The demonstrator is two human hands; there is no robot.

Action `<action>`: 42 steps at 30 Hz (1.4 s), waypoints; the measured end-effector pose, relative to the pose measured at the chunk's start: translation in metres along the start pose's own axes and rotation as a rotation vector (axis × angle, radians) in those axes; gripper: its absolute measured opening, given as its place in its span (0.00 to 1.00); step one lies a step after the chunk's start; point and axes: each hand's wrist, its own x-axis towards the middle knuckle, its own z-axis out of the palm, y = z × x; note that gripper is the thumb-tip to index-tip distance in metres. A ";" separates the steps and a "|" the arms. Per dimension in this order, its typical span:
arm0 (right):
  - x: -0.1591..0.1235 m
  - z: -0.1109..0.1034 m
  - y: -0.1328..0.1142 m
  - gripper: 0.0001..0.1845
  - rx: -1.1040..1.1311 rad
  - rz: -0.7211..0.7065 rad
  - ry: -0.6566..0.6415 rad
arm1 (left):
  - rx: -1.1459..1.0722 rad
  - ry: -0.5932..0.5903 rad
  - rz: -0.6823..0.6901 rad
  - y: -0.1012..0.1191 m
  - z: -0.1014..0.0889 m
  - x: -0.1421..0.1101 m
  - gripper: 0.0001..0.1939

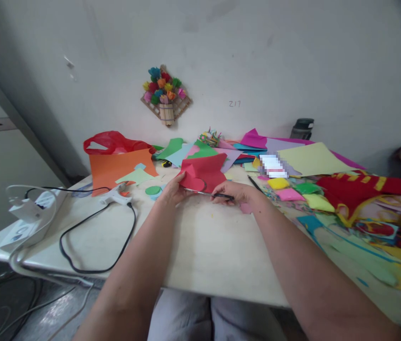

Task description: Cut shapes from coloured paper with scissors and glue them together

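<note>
The right hand (236, 190) gripped the black-handled scissors (226, 196), blades directed left at the near edge of the red paper (214, 168). The left hand (173, 190) pinched the paper's left side. Both items were over the table (214, 251); a glue gun (117, 195) lay left of the left hand.

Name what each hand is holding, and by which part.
The left hand holds the red paper by its lower-left edge; the right hand holds a slim metal tool by its black handle.
</note>
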 end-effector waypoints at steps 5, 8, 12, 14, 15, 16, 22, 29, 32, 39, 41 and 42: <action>-0.006 0.003 -0.008 0.16 0.004 0.008 0.035 | -0.026 -0.018 0.019 0.000 -0.002 0.001 0.10; -0.008 0.004 -0.011 0.16 0.022 0.021 0.050 | -0.042 -0.004 0.056 0.000 -0.001 0.002 0.09; -0.005 0.003 -0.007 0.15 0.030 0.017 0.057 | -0.064 0.010 0.076 0.000 0.000 0.002 0.09; -0.003 0.002 -0.004 0.15 0.036 0.009 0.058 | -0.065 0.025 0.077 0.000 0.000 0.002 0.09; -0.002 0.001 -0.002 0.15 0.041 0.007 0.056 | -0.063 0.036 0.078 0.000 0.001 0.002 0.09; 0.000 0.000 -0.001 0.15 0.047 0.003 0.054 | -0.061 0.046 0.079 0.000 0.001 0.002 0.08; 0.001 -0.002 0.001 0.15 0.042 -0.014 0.039 | -0.061 0.038 0.087 -0.001 -0.002 0.005 0.08; -0.002 0.000 -0.003 0.13 0.045 -0.016 0.038 | -0.087 0.075 0.089 -0.001 -0.001 0.006 0.09; -0.003 0.001 -0.006 0.13 0.052 0.002 0.043 | -0.067 0.069 0.092 -0.001 0.001 0.005 0.10; -0.009 0.001 -0.010 0.14 0.027 0.032 0.060 | -0.041 0.054 0.123 -0.002 0.003 0.005 0.09; -0.009 0.001 -0.010 0.15 0.021 0.031 0.059 | -0.035 0.060 0.134 -0.002 0.005 0.004 0.08; -0.009 0.001 -0.010 0.15 0.021 0.034 0.056 | -0.032 0.067 0.137 -0.002 0.006 0.003 0.08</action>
